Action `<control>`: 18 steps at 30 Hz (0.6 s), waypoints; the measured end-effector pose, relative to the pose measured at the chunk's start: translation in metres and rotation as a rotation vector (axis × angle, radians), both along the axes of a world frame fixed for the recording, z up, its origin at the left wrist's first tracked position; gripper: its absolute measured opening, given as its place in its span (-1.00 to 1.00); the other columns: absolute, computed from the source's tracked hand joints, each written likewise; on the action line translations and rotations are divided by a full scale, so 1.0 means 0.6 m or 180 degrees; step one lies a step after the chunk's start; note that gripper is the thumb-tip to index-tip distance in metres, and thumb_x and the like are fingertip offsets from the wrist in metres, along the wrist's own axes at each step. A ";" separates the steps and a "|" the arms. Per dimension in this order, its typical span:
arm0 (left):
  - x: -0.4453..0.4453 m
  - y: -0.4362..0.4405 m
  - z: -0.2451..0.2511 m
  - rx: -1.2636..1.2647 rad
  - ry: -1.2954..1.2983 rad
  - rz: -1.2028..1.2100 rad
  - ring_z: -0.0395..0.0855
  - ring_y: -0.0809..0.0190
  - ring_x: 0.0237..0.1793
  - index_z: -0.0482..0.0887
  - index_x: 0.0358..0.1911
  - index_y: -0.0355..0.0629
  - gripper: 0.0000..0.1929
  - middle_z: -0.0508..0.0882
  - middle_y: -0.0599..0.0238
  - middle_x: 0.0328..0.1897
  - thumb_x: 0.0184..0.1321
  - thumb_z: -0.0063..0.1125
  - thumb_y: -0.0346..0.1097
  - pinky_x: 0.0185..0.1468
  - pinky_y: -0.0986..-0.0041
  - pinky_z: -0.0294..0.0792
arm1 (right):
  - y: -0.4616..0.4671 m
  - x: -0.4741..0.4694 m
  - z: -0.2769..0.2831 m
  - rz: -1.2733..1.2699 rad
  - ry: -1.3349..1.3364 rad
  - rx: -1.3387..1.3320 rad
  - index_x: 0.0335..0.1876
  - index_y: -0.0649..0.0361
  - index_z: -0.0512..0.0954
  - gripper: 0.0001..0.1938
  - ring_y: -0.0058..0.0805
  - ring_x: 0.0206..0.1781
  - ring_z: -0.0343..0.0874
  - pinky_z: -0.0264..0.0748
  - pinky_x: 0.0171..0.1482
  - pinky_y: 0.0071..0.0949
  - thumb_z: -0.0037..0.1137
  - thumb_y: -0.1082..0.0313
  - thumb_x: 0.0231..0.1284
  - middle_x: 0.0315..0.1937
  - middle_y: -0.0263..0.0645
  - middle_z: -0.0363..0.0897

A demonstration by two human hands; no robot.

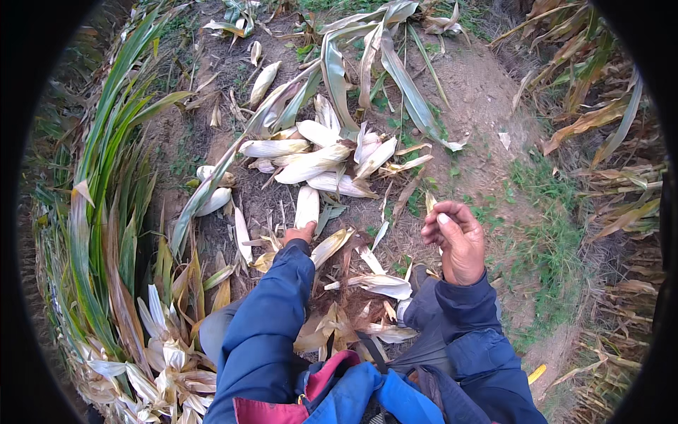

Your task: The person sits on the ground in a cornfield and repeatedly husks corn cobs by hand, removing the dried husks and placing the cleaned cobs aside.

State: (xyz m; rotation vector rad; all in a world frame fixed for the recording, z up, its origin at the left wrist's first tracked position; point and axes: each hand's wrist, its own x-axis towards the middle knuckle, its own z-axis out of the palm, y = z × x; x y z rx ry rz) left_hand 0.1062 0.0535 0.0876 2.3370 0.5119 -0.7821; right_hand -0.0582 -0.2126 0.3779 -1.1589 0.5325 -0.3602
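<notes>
My left hand (pixel 301 233) grips the near end of a corn ear in its pale husk (pixel 307 204). Raised to the right, my right hand (pixel 456 238) has its fingers curled and the thumb laid near their tips. A pale pointed husk-like piece (pixel 430 202) shows just past those fingers; I cannot tell if it is held or lies behind. Beyond my left hand is a heap of unhusked corn ears (pixel 315 159). Loose dry husks (pixel 384 285) and brown corn silk (pixel 347 297) lie on the ground between my legs.
Long green corn leaves (pixel 100 185) stand along the left, above a pile of stripped husks (pixel 164 371). A bent leafy stalk (pixel 333 69) crosses the far side of the heap. Dry corn plants (pixel 625 212) line the right. A bare yellow cob (pixel 536 373) lies at lower right.
</notes>
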 end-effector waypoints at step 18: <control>-0.131 0.097 0.601 -0.1342 -0.1939 -0.3222 0.77 0.00 -0.22 0.68 0.00 -0.19 -0.38 0.75 0.01 -0.32 0.06 0.44 0.18 -0.08 0.29 0.53 | 0.114 -0.089 -0.051 0.1610 -0.0369 -0.3750 0.29 0.07 0.44 -0.19 -0.05 0.07 0.66 0.57 0.12 -0.19 0.53 0.02 -0.19 0.01 -0.01 0.62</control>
